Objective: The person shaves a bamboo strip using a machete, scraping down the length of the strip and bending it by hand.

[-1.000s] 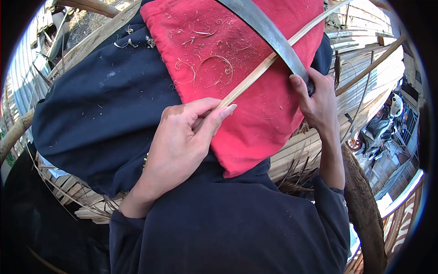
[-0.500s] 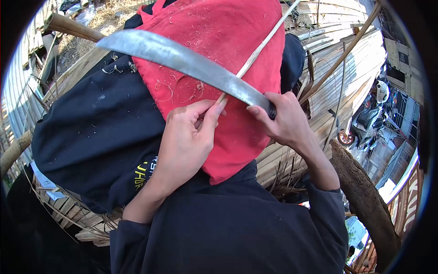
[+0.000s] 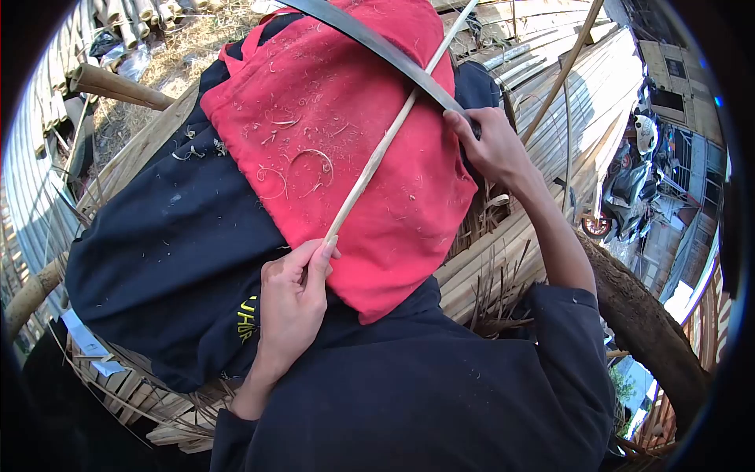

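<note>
Two bare hands work above a red cloth (image 3: 385,259) dotted with curled shavings (image 3: 311,169). Thumb and fingers of the left hand (image 3: 295,299) pinch the near end of a pale, thin strip (image 3: 363,177), which runs slantwise across the cloth and past its far edge. Fingers of the right hand (image 3: 491,145) are closed round the grip end of a curved blade (image 3: 370,41), which crosses over the strip; whether the edge touches it, I cannot tell. On the dark fabric (image 3: 173,244) left of the cloth, yellow lettering (image 3: 246,320) reads roughly "HOR", its first letter unclear. White markings on a brown panel (image 3: 722,311) far right are illegible.
</note>
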### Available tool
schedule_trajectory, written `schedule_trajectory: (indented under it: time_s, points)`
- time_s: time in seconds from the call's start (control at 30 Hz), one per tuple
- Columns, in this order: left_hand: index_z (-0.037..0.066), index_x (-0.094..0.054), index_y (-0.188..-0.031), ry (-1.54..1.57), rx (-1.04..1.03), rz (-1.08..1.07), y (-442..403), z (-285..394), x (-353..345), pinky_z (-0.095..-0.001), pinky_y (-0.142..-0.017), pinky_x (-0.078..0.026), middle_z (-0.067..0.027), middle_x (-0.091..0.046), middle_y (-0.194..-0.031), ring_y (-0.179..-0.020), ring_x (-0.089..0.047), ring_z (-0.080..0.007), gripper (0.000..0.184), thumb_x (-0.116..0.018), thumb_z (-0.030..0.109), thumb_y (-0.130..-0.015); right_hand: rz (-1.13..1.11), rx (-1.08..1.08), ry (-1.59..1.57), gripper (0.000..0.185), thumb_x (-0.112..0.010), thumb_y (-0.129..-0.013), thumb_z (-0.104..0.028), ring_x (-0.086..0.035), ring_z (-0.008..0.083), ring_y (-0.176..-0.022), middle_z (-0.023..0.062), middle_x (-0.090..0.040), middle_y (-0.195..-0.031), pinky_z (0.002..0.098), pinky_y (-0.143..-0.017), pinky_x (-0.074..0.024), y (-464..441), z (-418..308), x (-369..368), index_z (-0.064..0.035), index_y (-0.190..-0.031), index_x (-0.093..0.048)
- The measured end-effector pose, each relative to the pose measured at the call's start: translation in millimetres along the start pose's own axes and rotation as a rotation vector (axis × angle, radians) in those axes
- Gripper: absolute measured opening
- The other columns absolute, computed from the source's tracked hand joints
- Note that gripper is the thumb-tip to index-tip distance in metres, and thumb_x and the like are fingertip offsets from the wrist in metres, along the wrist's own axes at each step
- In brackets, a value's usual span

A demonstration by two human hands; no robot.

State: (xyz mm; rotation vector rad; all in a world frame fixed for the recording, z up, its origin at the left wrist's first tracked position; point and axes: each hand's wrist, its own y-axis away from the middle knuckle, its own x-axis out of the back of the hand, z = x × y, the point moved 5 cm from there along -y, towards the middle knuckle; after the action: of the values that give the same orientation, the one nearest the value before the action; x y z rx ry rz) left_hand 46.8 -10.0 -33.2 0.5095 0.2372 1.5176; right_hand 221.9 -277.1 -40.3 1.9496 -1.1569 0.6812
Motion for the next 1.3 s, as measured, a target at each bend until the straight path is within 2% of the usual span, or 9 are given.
schedule_trajectory:
  time_s: [0.1,0.13,0.37,0.63,0.73,0.87,1.1,1.17,1.3]
  points:
    - [-0.006,-0.069,-0.099,-0.027,-0.050,0.068,7.5,-11.3,2.8,-0.0273,-0.045,-0.029,-0.0033,-0.054,-0.061,-0.050,-0.039,-0.0045,0.016,-0.059,0.006,-0.098,-0.052,0.014,0.121,0.073,-0.059,-0.093,-0.059,-0.056,0.0333,-0.044,0.0187,-0.052,-0.047,0.0427,-0.049,-0.0463,11.2,-16.5,-16.8,0.0058,-0.059,-0.059]
    - [-0.006,-0.069,-0.099,-0.081,-0.087,0.094,8.9,-7.6,2.4,-0.0279,-0.045,-0.029,-0.0043,-0.056,-0.062,-0.050,-0.040,-0.0054,0.015,-0.060,0.005,-0.098,0.170,0.340,0.300,0.074,-0.061,-0.091,-0.061,-0.058,0.0359,-0.046,0.0201,-0.051,-0.046,0.0438,-0.050,-0.0469,21.5,-31.1,-23.8,0.0050,-0.058,-0.060]
    - [-0.007,-0.069,-0.101,-0.199,-0.123,0.102,53.1,-28.9,31.0,-0.0257,-0.051,-0.041,-0.0102,-0.066,-0.071,-0.055,-0.055,-0.0104,0.014,-0.059,0.001,-0.095,0.120,0.083,0.143,0.076,-0.059,-0.091,-0.062,-0.054,0.0337,-0.044,0.0188,-0.050,-0.047,0.0418,-0.047,-0.0408,-13.3,9.8,3.8,0.0088,-0.063,-0.061]
    - [-0.006,-0.066,-0.095,-0.509,-0.053,0.149,155.5,-52.9,115.6,-0.0308,-0.052,-0.042,-0.0130,-0.061,-0.068,-0.054,-0.057,-0.0214,0.008,-0.060,-0.001,-0.092,0.263,0.462,0.437,0.072,-0.065,-0.088,-0.060,-0.056,0.0411,-0.055,0.0244,-0.053,-0.055,0.0480,-0.056,-0.0434,-9.1,-11.8,-16.0,0.0069,-0.062,-0.061]
    - [-0.004,-0.065,-0.095,-0.594,-0.130,0.217,185.0,-57.5,128.0,-0.0338,-0.052,-0.041,-0.0144,-0.058,-0.066,-0.053,-0.055,-0.0272,0.007,-0.060,-0.001,-0.091,0.007,0.120,0.155,0.068,-0.065,-0.087,-0.062,-0.062,0.0418,-0.067,0.0251,-0.061,-0.067,0.0500,-0.062,-0.0468,-19.9,-1.9,-11.4,0.0046,-0.072,-0.067]
    - [-0.004,-0.065,-0.096,-0.688,-0.140,0.235,212.0,-64.7,151.7,-0.0369,-0.054,-0.043,-0.0161,-0.061,-0.072,-0.057,-0.058,-0.0311,0.007,-0.061,-0.002,-0.090,0.385,0.367,0.432,0.059,-0.062,-0.093,-0.051,-0.063,0.0420,-0.067,0.0280,-0.057,-0.064,0.0462,-0.062,-0.0440,-8.7,-11.7,-5.8,0.0070,-0.080,-0.068]
    - [-0.003,-0.066,-0.100,-0.898,-0.096,0.348,267.5,-100.2,197.9,-0.0392,-0.065,-0.049,-0.0194,-0.068,-0.088,-0.073,-0.065,-0.0334,0.010,-0.061,0.002,-0.093,0.311,-0.174,0.068,0.083,-0.043,-0.098,-0.067,-0.043,0.0211,-0.052,0.0116,-0.041,-0.052,0.0413,-0.055,-0.0369,-43.0,28.1,32.0,0.0081,-0.064,-0.055]
    - [-0.003,-0.066,-0.100,-0.819,-0.079,0.302,246.5,-95.1,185.6,-0.0398,-0.065,-0.049,-0.0195,-0.068,-0.087,-0.073,-0.065,-0.0338,0.010,-0.061,0.002,-0.093,0.238,-0.109,0.082,0.086,-0.045,-0.094,-0.070,-0.062,0.0360,-0.062,0.0247,-0.061,-0.063,0.0468,-0.064,-0.0462,-29.3,6.1,15.5,0.0101,-0.069,-0.063]
    - [-0.005,-0.064,-0.102,-0.657,-0.195,0.241,171.7,-63.0,135.3,-0.0404,-0.064,-0.050,-0.0194,-0.068,-0.084,-0.071,-0.066,-0.0362,0.011,-0.060,0.000,-0.092,0.091,-0.046,0.121,0.076,-0.059,-0.091,-0.062,-0.056,0.0387,-0.051,0.0232,-0.053,-0.053,0.0475,-0.056,-0.0430,13.2,-39.4,-17.6,0.0092,-0.065,-0.062]
